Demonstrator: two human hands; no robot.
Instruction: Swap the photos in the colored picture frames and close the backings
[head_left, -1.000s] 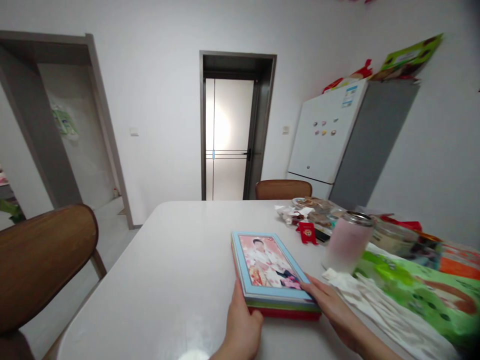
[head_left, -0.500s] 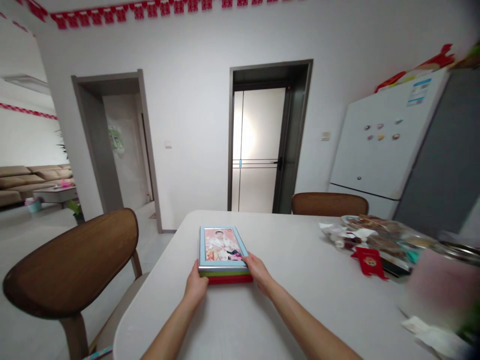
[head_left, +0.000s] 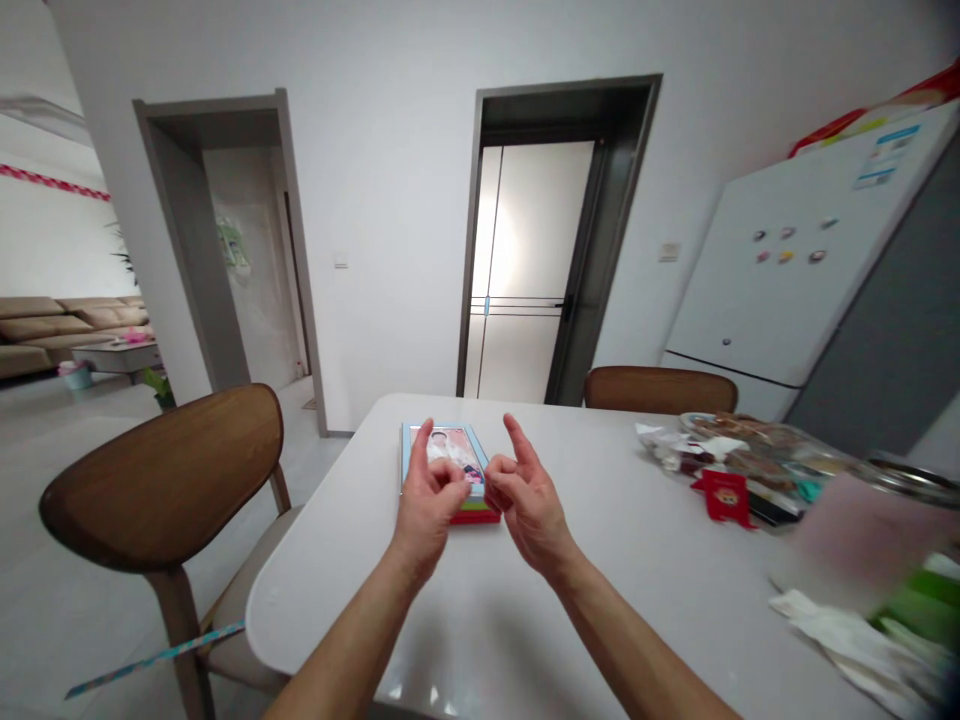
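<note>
A framed picture [head_left: 442,450] with a light blue border lies on top of a green and a red layer [head_left: 480,517] on the white table. My left hand [head_left: 431,500] hovers in front of its left part, index finger pointing up and the other fingers curled, holding nothing. At the frame's right edge, my right hand [head_left: 525,500] has the same pose, also with nothing in it. Both hands appear raised off the stack and partly cover it. The two hands are apart, palms toward each other.
Wrapped food and bags [head_left: 757,455], a red packet [head_left: 726,497] and a pinkish container [head_left: 855,540] stand on the table's right side. White tissue [head_left: 840,630] lies near it. Brown chairs stand at the left [head_left: 172,480] and far side [head_left: 660,388].
Both hands have let go of the stack's sides and come up in front of it, index fingers now raised. The camera view has tilted down slightly.
</note>
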